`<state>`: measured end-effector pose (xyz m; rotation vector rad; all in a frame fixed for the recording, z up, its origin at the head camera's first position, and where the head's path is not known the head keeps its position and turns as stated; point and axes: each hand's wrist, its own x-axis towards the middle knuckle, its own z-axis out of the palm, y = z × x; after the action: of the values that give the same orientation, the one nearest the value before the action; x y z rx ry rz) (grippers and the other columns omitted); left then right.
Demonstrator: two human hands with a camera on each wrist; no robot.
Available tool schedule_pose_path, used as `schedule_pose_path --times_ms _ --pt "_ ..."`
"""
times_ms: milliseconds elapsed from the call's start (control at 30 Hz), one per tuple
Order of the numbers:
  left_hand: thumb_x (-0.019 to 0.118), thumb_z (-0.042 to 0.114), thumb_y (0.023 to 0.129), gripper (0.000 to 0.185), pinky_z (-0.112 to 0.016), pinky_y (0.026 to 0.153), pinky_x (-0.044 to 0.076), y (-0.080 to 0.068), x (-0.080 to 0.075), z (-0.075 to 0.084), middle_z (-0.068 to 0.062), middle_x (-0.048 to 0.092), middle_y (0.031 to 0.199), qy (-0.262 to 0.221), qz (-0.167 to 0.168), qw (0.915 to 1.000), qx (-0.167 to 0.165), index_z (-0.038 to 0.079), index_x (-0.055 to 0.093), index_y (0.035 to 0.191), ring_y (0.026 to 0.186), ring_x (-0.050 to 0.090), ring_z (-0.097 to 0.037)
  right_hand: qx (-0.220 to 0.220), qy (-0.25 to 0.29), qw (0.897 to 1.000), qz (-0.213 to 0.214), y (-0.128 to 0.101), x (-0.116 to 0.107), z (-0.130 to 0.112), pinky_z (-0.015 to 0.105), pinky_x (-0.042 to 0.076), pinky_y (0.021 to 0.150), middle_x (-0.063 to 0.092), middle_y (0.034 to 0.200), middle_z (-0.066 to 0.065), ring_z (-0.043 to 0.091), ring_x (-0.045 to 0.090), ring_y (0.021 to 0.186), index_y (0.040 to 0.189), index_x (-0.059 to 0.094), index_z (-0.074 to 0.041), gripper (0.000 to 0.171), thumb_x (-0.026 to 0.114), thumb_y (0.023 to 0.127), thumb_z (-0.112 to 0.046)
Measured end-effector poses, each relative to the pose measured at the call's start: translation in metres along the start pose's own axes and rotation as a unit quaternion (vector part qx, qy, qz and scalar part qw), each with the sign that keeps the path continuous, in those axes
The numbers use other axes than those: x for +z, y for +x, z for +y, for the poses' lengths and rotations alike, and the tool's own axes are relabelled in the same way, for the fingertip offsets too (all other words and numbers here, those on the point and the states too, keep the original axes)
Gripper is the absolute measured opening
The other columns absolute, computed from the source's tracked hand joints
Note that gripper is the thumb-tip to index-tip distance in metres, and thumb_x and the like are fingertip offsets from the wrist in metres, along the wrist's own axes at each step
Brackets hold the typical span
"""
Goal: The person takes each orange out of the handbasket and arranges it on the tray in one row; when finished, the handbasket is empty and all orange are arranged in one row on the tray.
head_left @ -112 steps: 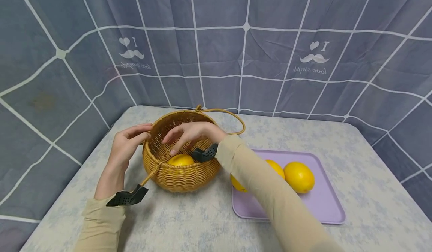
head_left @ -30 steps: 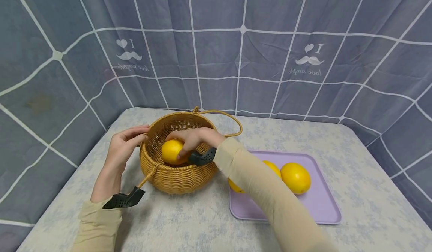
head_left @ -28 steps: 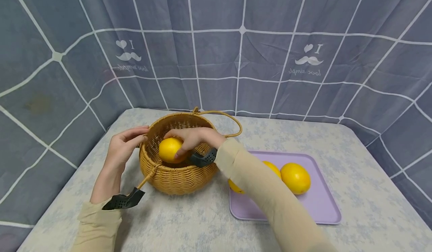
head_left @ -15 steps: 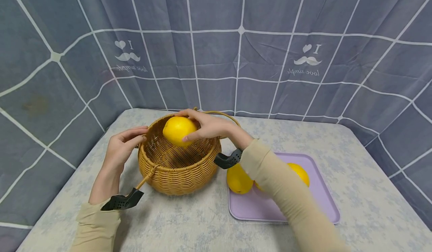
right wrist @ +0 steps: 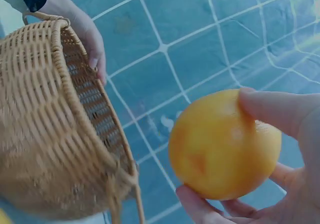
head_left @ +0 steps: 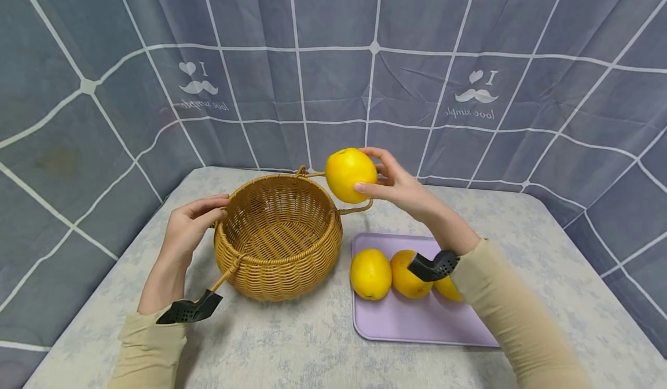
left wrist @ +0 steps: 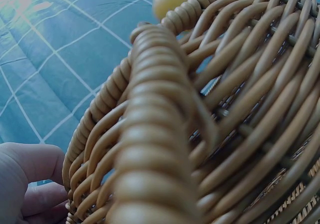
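Observation:
My right hand [head_left: 409, 191] holds a yellow orange [head_left: 348, 175] between thumb and fingers, up in the air behind and right of the wicker basket [head_left: 281, 279]. In the right wrist view the thumb lies on one side of the orange [right wrist: 220, 149] and fingertips on the other. My left hand [head_left: 189, 227] grips the basket's left rim. In the left wrist view its fingers [left wrist: 42, 164] touch the woven edge, and a wrapped cane handle blurs across the middle. The basket stands upright, and its woven bottom shows.
A lilac tray [head_left: 406, 322] lies right of the basket, partly under my right forearm. On it sit three oranges [head_left: 371, 274] in a row. One basket handle [head_left: 356, 208] sticks out to the right; the other leans toward my left wrist. A grey checked curtain [head_left: 333, 88] hangs behind the table.
My right hand reached into the basket, took hold of the orange, lifted it out over the rim and carried it right. My left hand stayed on the rim.

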<state>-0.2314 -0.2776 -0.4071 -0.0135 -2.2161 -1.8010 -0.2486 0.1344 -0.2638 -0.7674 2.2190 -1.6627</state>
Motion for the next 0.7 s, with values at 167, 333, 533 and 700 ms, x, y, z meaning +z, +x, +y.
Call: schedule_pose_path --times_ms 167,333,533,700 --pt "0.065 0.025 0.090 0.035 -0.018 0.076 0.048 -0.027 0.015 0.061 0.003 0.059 0.122 0.030 0.000 0.9994 -0.015 0.004 0.066 0.118 0.102 0.056 -0.006 -0.001 0.018 0.999 0.047 -0.037 -0.024 0.012 0.035 0.045 0.091 0.042 0.128 0.020 0.026 0.055 0.105 0.143 0.023 -0.018 0.059 0.055 0.094 -0.016" --pt "0.062 0.021 0.092 0.036 -0.015 0.075 0.047 -0.036 0.019 0.084 0.010 0.058 0.116 0.039 -0.003 0.9989 -0.023 -0.001 0.063 0.119 0.098 0.056 -0.002 0.011 0.002 0.994 0.110 -0.075 -0.043 0.023 0.022 0.046 0.088 0.031 0.133 0.018 0.017 0.053 0.106 0.142 0.019 -0.016 0.054 0.050 0.097 -0.017" --pt "0.065 0.025 0.089 0.033 -0.019 0.076 0.047 -0.032 0.017 0.072 0.003 0.061 0.119 0.020 0.000 0.9996 -0.021 0.004 0.068 0.115 0.097 0.058 -0.006 -0.007 0.000 0.984 0.178 -0.117 -0.064 0.039 0.015 0.048 0.081 0.029 0.127 0.013 0.009 0.056 0.098 0.138 0.021 -0.017 0.048 0.048 0.098 -0.013" --pt "0.069 0.026 0.086 0.033 -0.022 0.076 0.048 -0.010 0.005 0.024 -0.002 0.060 0.125 -0.010 -0.003 0.9999 -0.011 0.010 0.069 0.114 0.100 0.060 -0.013 0.004 -0.047 0.976 0.214 -0.146 -0.077 0.054 0.011 0.047 0.077 0.029 0.122 0.015 0.002 0.059 0.089 0.139 0.018 -0.021 0.051 0.047 0.098 -0.009"
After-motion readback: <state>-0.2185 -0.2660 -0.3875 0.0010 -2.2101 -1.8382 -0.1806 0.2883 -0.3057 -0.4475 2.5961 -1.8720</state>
